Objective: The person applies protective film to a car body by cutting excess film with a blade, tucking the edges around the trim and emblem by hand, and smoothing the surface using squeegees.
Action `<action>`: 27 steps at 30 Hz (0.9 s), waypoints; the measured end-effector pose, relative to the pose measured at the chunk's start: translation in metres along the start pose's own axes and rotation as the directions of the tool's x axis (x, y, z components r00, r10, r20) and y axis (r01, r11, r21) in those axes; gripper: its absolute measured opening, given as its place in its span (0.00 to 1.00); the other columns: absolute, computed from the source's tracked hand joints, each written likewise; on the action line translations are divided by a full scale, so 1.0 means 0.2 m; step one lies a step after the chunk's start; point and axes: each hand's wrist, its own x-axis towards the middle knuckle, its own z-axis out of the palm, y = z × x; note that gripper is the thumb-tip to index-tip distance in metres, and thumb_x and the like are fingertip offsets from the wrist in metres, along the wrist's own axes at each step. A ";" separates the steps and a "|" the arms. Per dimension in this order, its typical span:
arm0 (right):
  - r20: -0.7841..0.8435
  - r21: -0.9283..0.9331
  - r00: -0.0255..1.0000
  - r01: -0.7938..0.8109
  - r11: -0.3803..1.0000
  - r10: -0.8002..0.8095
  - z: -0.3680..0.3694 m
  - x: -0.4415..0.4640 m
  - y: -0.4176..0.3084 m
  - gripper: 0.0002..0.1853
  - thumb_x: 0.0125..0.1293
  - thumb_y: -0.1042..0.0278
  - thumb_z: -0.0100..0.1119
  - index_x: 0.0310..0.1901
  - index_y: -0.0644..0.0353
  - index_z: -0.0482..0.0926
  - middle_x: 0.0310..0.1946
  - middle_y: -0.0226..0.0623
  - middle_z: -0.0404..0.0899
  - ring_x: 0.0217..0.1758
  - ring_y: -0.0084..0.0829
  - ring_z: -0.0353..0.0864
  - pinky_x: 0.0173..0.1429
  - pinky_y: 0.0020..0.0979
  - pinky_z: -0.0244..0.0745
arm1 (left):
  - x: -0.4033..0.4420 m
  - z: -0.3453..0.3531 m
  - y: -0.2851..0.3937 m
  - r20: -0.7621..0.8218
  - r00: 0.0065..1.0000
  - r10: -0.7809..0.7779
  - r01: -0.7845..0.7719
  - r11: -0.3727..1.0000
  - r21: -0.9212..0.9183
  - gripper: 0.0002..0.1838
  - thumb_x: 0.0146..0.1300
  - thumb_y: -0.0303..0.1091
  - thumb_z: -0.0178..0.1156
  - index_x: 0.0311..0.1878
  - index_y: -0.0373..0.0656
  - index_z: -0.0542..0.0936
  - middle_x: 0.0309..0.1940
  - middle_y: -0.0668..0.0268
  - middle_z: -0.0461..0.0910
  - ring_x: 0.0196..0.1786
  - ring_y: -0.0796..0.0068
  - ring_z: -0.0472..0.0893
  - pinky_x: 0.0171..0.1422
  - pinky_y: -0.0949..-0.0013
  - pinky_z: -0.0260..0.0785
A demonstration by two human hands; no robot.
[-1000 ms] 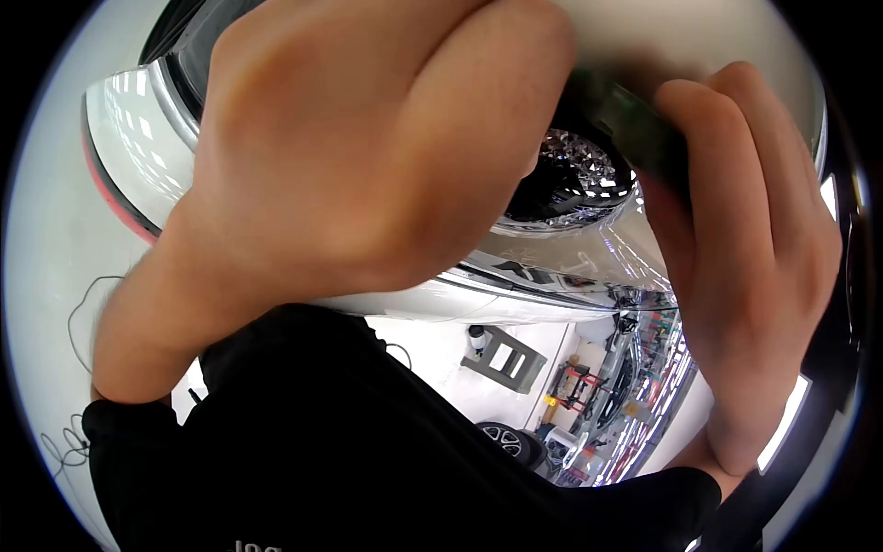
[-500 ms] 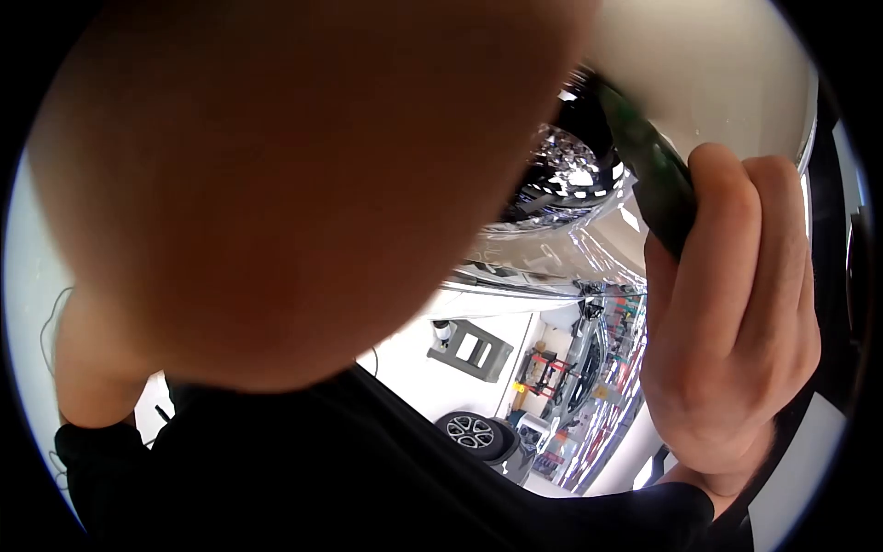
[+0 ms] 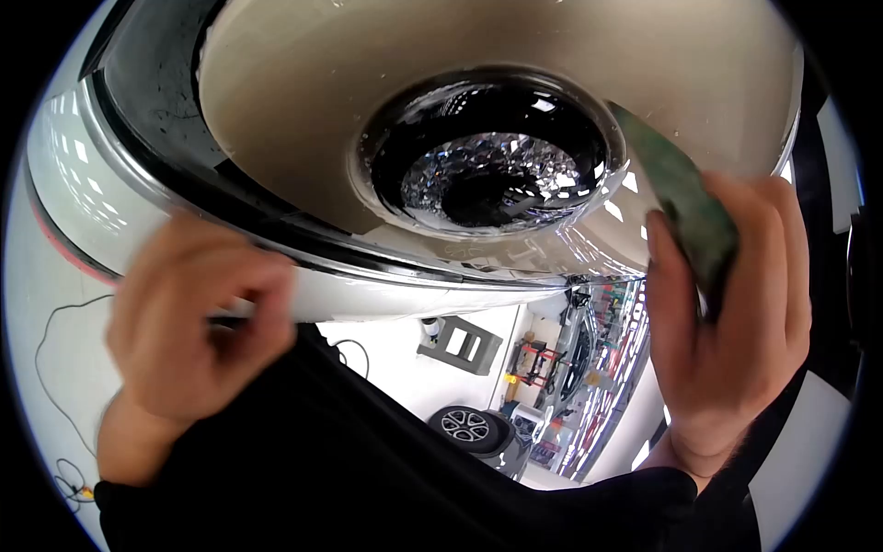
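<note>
My right hand (image 3: 736,294) grips a flat, mottled green squeegee (image 3: 685,189) between thumb and fingers. Its pointed tip is by the right edge of a round car headlight (image 3: 492,179), over the glossy beige car panel (image 3: 285,101). Contact between tip and surface cannot be made out. On the left, my left hand (image 3: 198,317) is curled in front of the car's light-coloured lower body, with thumb and fingertips drawn together. Motion blurs it, and anything in its pinch is too small to see.
A dark trim strip (image 3: 303,241) curves below the panel. On the white floor are a grey step stool (image 3: 463,345) and a thin cable (image 3: 44,359). Another car's wheel (image 3: 464,424) and red-framed shop equipment (image 3: 538,363) are farther back.
My left arm, which covered much of the view, has dropped down to the left, uncovering the headlight and panel. My right hand, still gripping the squeegee, has shifted slightly downward.
</note>
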 end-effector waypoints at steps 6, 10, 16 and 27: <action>0.161 -0.108 0.987 0.015 0.994 0.002 -0.02 0.01 0.04 0.13 0.62 0.83 0.72 0.46 0.68 0.80 0.37 0.44 0.78 0.34 0.40 0.81 0.40 0.31 0.77 | 0.00 0.18 0.10 0.232 0.968 0.095 -0.027 0.959 -0.282 0.24 0.59 0.20 0.66 0.60 0.29 0.82 0.16 0.73 0.72 0.16 0.76 0.73 0.23 0.71 0.67; 0.163 -0.012 0.975 -0.150 0.989 0.150 0.01 -0.10 0.05 0.11 0.64 0.82 0.70 0.46 0.68 0.78 0.35 0.44 0.77 0.32 0.41 0.80 0.38 0.31 0.76 | 0.01 0.23 0.14 0.345 0.935 0.079 0.079 0.904 -0.420 0.33 0.58 0.19 0.66 0.70 0.24 0.75 0.16 0.74 0.71 0.16 0.77 0.73 0.23 0.71 0.67; 0.095 0.100 0.921 -0.386 0.917 0.377 0.13 -0.24 -0.02 0.10 0.67 0.79 0.69 0.46 0.67 0.79 0.32 0.46 0.76 0.29 0.43 0.79 0.35 0.35 0.75 | -0.03 0.27 0.15 0.398 0.917 0.019 0.156 0.902 -0.402 0.37 0.59 0.18 0.65 0.74 0.23 0.69 0.15 0.73 0.71 0.16 0.76 0.73 0.23 0.71 0.68; 0.022 0.375 0.818 -0.540 0.753 0.575 0.25 -0.44 -0.05 0.12 0.67 0.71 0.73 0.44 0.66 0.80 0.30 0.44 0.76 0.28 0.49 0.78 0.32 0.38 0.73 | -0.02 0.25 0.26 0.453 0.888 -0.084 0.269 0.892 -0.362 0.37 0.66 0.17 0.61 0.78 0.26 0.64 0.16 0.71 0.71 0.17 0.81 0.71 0.25 0.75 0.64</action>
